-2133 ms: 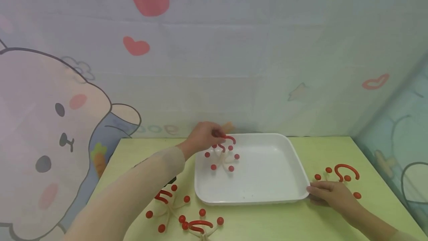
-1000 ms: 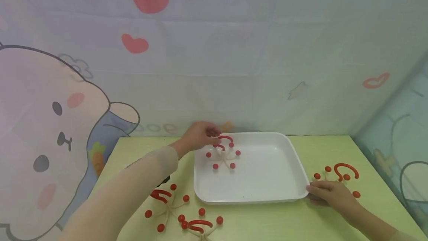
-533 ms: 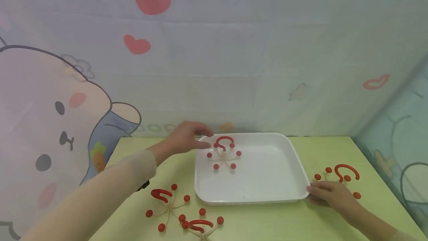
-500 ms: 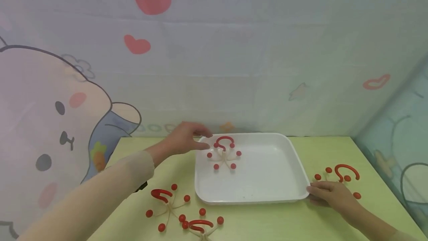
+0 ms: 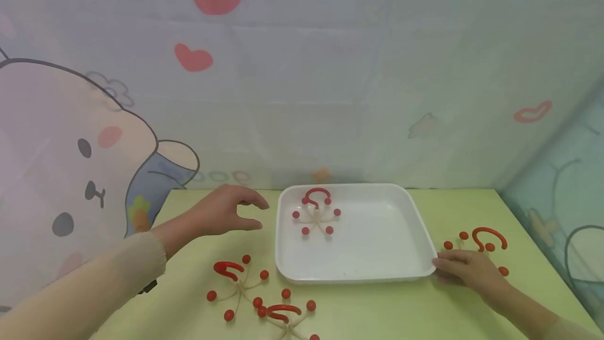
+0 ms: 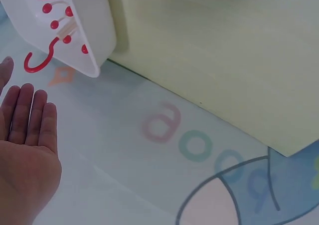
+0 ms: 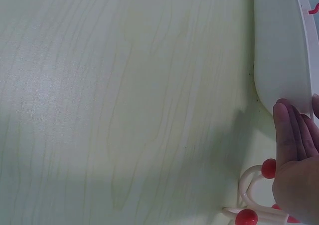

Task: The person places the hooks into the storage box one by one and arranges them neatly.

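My left hand is in the air left of the white tray, thumb and fingers spread apart with nothing between them. Inside the tray, near its back left corner, sits a hanger with a red hook and pale arms tipped with red balls. With my right hand I pinch the tray's front right corner, thumb at the rim and fingers along the outer wall. The left wrist view has the left palm facing up, apart from the tray.
Two similar hangers lie on the table left of and before the tray, one behind the other. Another hanger is partly hidden behind my right hand. A printed curtain hangs behind the table.
My left hand has let go of the hanger's red hook and moved left, out of the tray. That hanger stays in the tray. My right hand keeps its place at the corner.
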`<action>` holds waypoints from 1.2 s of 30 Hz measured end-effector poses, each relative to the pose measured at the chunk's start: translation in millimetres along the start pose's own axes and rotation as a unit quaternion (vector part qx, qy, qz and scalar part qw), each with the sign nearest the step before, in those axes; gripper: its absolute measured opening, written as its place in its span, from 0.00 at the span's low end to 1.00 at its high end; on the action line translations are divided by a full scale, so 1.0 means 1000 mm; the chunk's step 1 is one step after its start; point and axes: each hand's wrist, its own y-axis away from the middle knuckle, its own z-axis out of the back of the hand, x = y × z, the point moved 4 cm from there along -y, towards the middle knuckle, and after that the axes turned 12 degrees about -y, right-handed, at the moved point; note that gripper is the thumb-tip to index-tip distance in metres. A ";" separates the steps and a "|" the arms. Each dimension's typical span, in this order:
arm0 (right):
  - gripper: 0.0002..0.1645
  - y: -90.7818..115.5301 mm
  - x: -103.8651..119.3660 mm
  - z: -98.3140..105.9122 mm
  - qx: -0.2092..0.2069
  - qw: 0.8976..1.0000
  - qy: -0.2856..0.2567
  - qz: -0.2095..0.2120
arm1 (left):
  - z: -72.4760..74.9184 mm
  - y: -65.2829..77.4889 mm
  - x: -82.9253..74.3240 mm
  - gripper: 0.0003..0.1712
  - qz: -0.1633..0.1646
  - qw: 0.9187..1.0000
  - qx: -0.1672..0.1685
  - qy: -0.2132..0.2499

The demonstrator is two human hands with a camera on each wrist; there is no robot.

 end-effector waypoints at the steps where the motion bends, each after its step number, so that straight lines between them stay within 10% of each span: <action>1: 0.30 0.000 0.001 0.000 0.000 1.000 -0.002 0.002 | 0.001 0.004 0.003 0.19 -0.001 1.000 -0.001 0.000; 36: 0.31 0.003 -0.003 0.000 0.018 0.999 -0.042 -0.014 | -0.008 0.097 0.022 0.36 0.022 0.996 0.020 0.081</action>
